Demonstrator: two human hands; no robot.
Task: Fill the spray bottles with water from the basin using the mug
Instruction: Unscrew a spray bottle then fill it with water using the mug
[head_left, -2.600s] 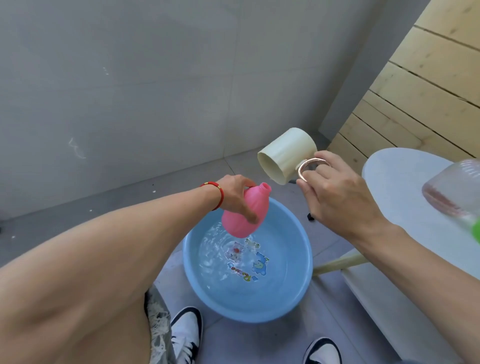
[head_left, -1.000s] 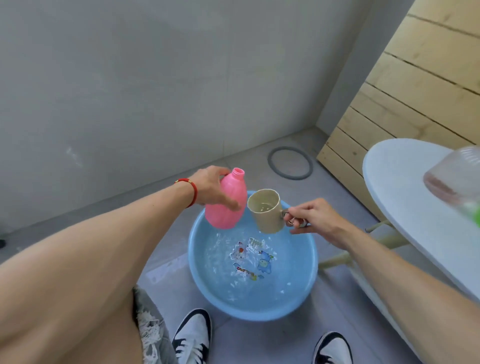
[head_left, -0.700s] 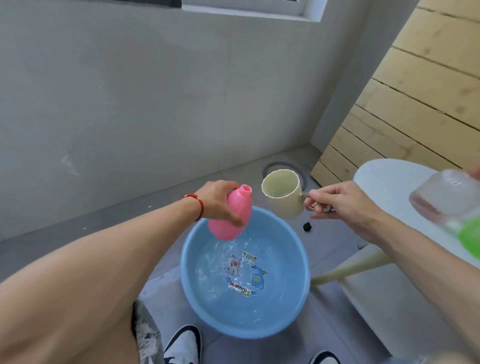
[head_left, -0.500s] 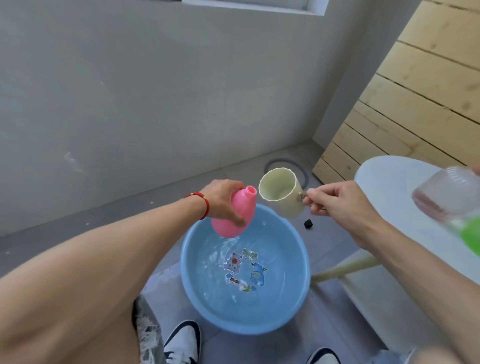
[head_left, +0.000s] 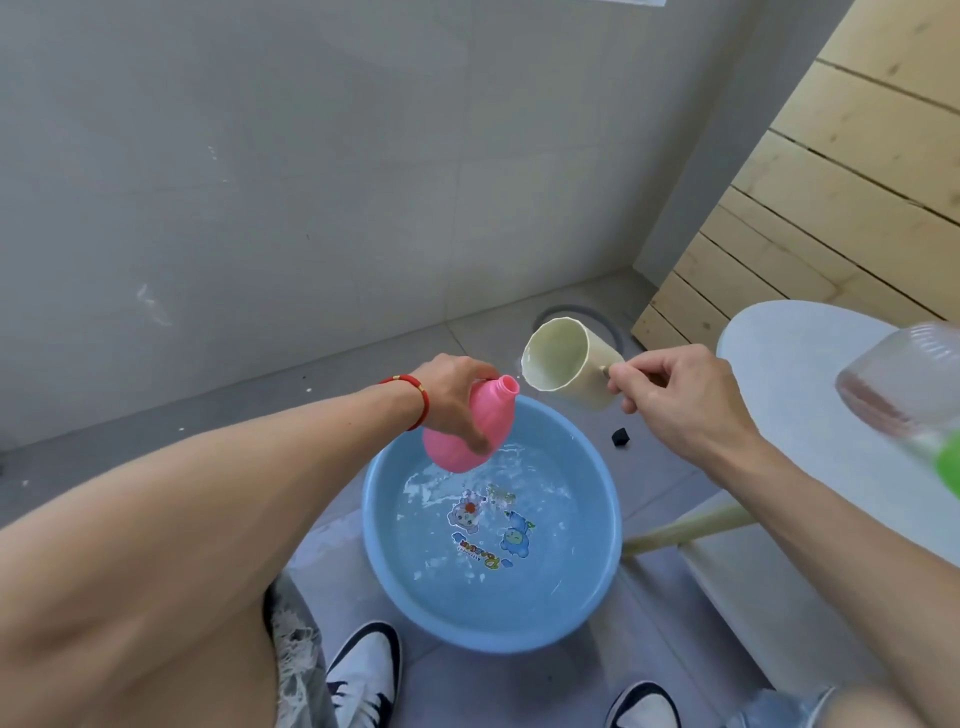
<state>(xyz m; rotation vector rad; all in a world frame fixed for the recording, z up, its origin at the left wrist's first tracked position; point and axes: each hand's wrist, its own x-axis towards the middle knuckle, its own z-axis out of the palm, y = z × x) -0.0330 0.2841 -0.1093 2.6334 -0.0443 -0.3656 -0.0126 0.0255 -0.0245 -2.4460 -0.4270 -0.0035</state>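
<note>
While it's tipped over the basin, here's the rundown:
pink bottle (head_left: 470, 434): capless, leaning with its neck toward the mug, held right above the far rim of the basin
mug (head_left: 563, 366): cream plastic, tilted on its side so the mouth faces the bottle's opening, lip just beside the neck, can't tell if water is actually running out
left hand (head_left: 452, 397): fingers and thumb wrapped around the bottle's body, red string bracelet (head_left: 413, 402) on the wrist
right hand (head_left: 670, 397): fingers curled, pinching the mug's handle
basin (head_left: 605, 519): blue, on the floor, rippling water inside, cartoon stickers on the bottom
desk (head_left: 789, 374): white and round, off to the right, with a blurry clear bottle (head_left: 906, 382) close to the camera
floor: grey tiles, small black cap (head_left: 620, 437) lying past the basin, sneakers (head_left: 363, 675) at the bottom edge
</note>
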